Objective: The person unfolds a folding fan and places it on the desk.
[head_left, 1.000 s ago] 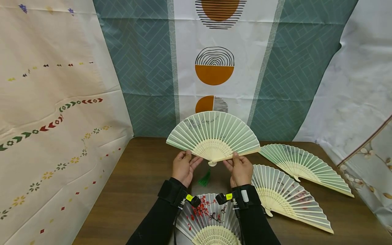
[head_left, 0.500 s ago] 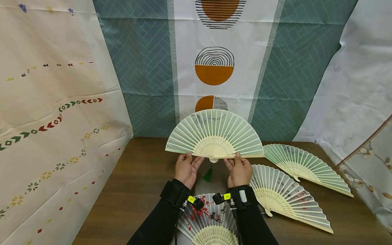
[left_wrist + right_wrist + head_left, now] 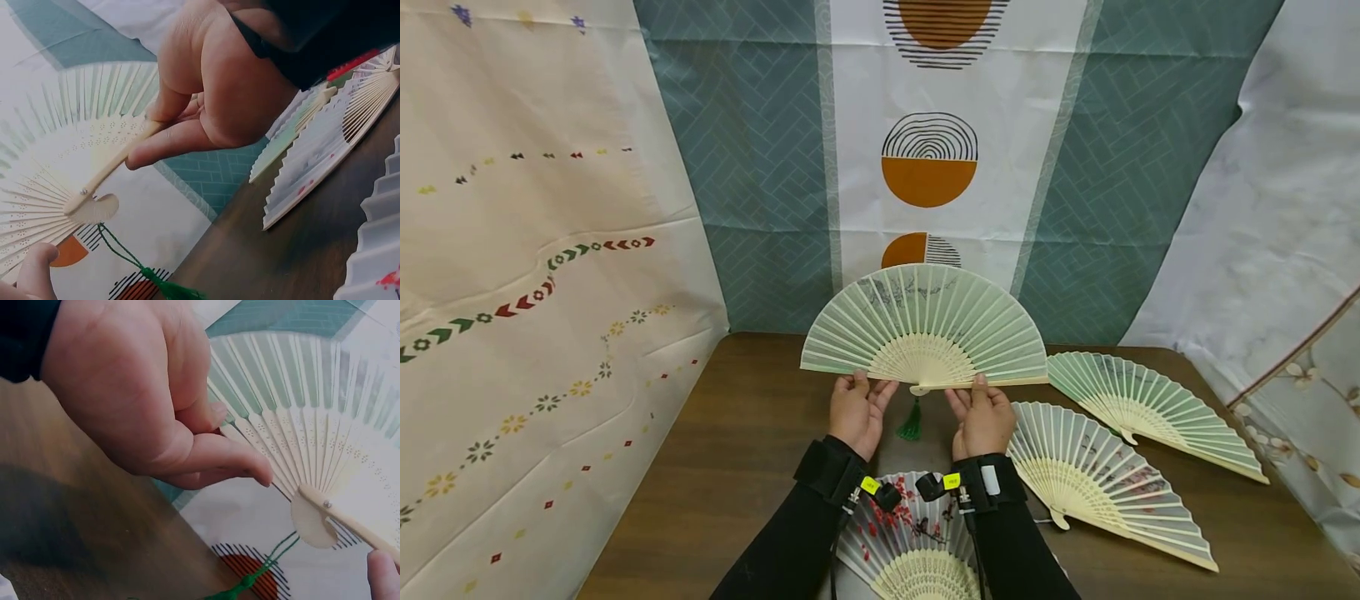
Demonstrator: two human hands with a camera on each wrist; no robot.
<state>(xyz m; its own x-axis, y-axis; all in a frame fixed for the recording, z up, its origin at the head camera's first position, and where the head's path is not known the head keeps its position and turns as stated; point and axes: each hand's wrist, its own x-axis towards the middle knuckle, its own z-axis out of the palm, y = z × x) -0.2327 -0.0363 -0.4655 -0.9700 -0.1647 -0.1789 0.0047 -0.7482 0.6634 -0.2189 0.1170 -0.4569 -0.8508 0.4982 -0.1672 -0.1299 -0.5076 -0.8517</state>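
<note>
A spread pale green folding fan [image 3: 925, 325] with cream ribs and a faint dark print is held up over the table's far edge. My left hand [image 3: 857, 417] pinches the outer rib on its left side. The right outer rib is pinched by my right hand [image 3: 983, 421]. Below the pivot hangs a green tassel [image 3: 910, 423]. The left wrist view shows mostly my right hand [image 3: 219, 81] gripping the front guard rib; a left fingertip [image 3: 42, 253] shows at lower left. In the right wrist view, my left hand [image 3: 131, 394] grips the opposite edge, and a right fingertip [image 3: 380, 569] is at lower right.
On the right of the brown table [image 3: 715, 467] lie a spread green fan [image 3: 1150, 404] and a grey-white fan with pink print [image 3: 1112, 487]. A fan with red blossoms [image 3: 917, 533] lies between my forearms. Printed cloths [image 3: 760, 167] hang behind and at both sides.
The held fan has spread wider, its lower edge now nearly straight, and it sits slightly higher. Its tassel has swung right to hang down. The fans on the table stay put.
</note>
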